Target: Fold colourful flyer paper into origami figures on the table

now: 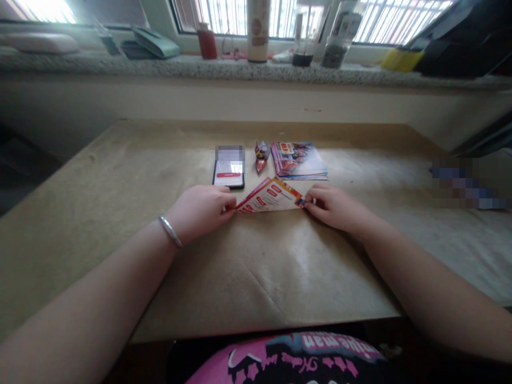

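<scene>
A sheet of printed paper (272,197), folded into a triangle with its peak pointing away from me, is stretched between my hands just over the table. My left hand (208,209), a silver bangle on its wrist, pinches the left corner. The right corner is pinched between thumb and fingers of my right hand (334,205). Beyond the triangle's peak stands a small folded paper figure (261,157). To its right lies a stack of colourful printed sheets (300,160). A phone (229,168) with a lit, partly blurred screen lies just past my left hand.
The table (180,277) has a pale brown cover. A blurred-out object (468,184) lies at the far right. On the stone windowsill (224,66) stand a red bottle (206,41), a tall white bottle (258,32), jars and a green case (156,42).
</scene>
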